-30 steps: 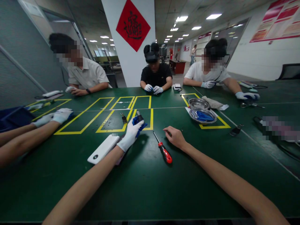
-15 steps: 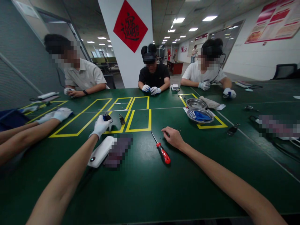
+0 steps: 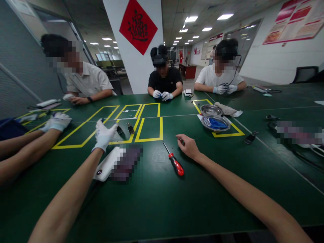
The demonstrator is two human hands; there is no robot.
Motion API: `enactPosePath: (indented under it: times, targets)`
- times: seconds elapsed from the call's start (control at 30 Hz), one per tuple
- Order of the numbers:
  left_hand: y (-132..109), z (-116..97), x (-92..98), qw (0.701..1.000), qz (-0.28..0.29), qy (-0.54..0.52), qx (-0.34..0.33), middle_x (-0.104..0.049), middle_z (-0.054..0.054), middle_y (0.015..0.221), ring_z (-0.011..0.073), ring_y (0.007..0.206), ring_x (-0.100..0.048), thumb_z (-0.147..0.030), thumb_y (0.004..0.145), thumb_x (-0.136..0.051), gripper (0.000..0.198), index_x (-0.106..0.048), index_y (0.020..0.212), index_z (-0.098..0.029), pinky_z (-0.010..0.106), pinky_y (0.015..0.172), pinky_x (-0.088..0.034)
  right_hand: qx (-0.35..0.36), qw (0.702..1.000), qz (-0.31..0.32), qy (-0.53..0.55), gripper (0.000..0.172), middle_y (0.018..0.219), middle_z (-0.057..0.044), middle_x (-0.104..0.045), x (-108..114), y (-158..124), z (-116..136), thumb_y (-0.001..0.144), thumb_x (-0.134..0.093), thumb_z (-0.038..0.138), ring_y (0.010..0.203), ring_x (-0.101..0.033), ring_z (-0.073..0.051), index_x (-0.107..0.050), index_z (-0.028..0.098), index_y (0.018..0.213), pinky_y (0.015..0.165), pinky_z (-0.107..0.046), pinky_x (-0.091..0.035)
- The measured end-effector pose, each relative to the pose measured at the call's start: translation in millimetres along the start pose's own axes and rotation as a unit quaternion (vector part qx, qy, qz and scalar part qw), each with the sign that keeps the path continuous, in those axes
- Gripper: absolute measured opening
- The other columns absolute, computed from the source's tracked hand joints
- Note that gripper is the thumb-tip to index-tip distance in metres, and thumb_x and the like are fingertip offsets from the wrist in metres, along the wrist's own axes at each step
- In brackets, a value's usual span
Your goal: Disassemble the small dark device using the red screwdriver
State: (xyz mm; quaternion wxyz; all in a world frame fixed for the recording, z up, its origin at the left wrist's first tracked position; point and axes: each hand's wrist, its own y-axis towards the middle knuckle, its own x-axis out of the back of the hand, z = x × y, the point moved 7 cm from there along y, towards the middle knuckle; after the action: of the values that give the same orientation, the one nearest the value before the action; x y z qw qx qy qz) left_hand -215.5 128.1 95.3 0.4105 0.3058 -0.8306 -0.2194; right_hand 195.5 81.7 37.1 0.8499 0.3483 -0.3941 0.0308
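My left hand (image 3: pixel 103 134), in a white glove, hovers over the yellow-taped boxes (image 3: pixel 149 139) with its fingers spread and nothing in them. Just right of it lie a small black part (image 3: pixel 119 130) and a second small part (image 3: pixel 130 128). My bare right hand (image 3: pixel 188 146) rests on the green table (image 3: pixel 162 202), fingers curled with thumb and forefinger pinched near the tabletop; what they hold is too small to make out. A red-handled screwdriver (image 3: pixel 175 162) lies between my hands. A white flat device (image 3: pixel 105 166) sits by my left forearm.
Two metal bowls (image 3: pixel 215 123) stand at the right, one holding something blue, with a cloth (image 3: pixel 227 108) behind and a black clip (image 3: pixel 250 137) beside. A co-worker's gloved hand (image 3: pixel 57 122) reaches in from the left. Three people sit across the table.
My left hand carried a dark part from the middle box to the left, set it on the table and spread its fingers. My right hand stayed put.
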Motion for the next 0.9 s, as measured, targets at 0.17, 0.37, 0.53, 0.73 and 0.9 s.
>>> enactPosePath:
  times: [0.17,0.37,0.53,0.73,0.9]
  targets:
    - [-26,-59,11.2,0.993,-0.052,-0.014,-0.108,-0.042,0.014,0.134,0.0294,0.126,-0.037,-0.032,0.078,-0.062,0.056,-0.042,0.126,-0.013,0.047,0.108,-0.027,0.013,0.993,-0.015,-0.119,0.031,0.1,-0.01,-0.06,44,-21,-28,0.088,-0.048,0.023,0.091,-0.057,-0.023,-0.054,0.019,0.118,0.078,-0.034,-0.047]
    - [-117,-159,-33.0,0.937,0.2,-0.134,-0.255,-0.051,0.009,0.129,0.0281,0.123,-0.045,-0.03,0.079,-0.058,0.038,-0.056,0.117,-0.024,0.047,0.105,-0.034,-0.109,0.911,-0.19,-0.348,0.049,0.132,-0.019,-0.043,177,-73,-114,0.084,-0.053,0.037,0.125,-0.036,-0.035,-0.046,0.014,0.127,0.098,-0.052,-0.03]
    - [-192,-205,-64.5,0.867,0.353,-0.15,-0.32,-0.054,0.01,0.128,0.0288,0.124,-0.044,-0.034,0.081,-0.057,0.04,-0.057,0.12,-0.026,0.049,0.108,-0.028,-0.298,0.865,-0.295,-0.275,0.073,0.116,-0.022,-0.056,242,-133,-187,0.069,-0.066,0.054,0.104,-0.053,-0.031,-0.045,0.014,0.127,0.082,-0.042,-0.043]
    - [-211,-212,-67.5,0.845,0.384,-0.154,-0.34,-0.06,0.009,0.116,0.0258,0.114,-0.051,-0.032,0.085,-0.051,0.035,-0.058,0.118,-0.026,0.046,0.105,-0.03,-0.343,0.89,-0.224,-0.2,0.044,0.095,-0.012,-0.066,226,-141,-208,0.069,-0.064,0.047,0.077,-0.061,-0.026,-0.061,0.016,0.101,0.07,-0.039,-0.047]
    - [-204,-202,-59.8,0.862,0.386,-0.152,-0.29,-0.062,0.008,0.102,0.0228,0.098,-0.056,-0.033,0.087,-0.048,0.022,-0.062,0.101,-0.024,0.039,0.092,-0.042,-0.308,0.937,-0.131,-0.095,0.046,0.093,-0.011,-0.067,165,-112,-146,0.071,-0.065,0.042,0.071,-0.062,-0.022,-0.06,0.014,0.106,0.066,-0.036,-0.05]
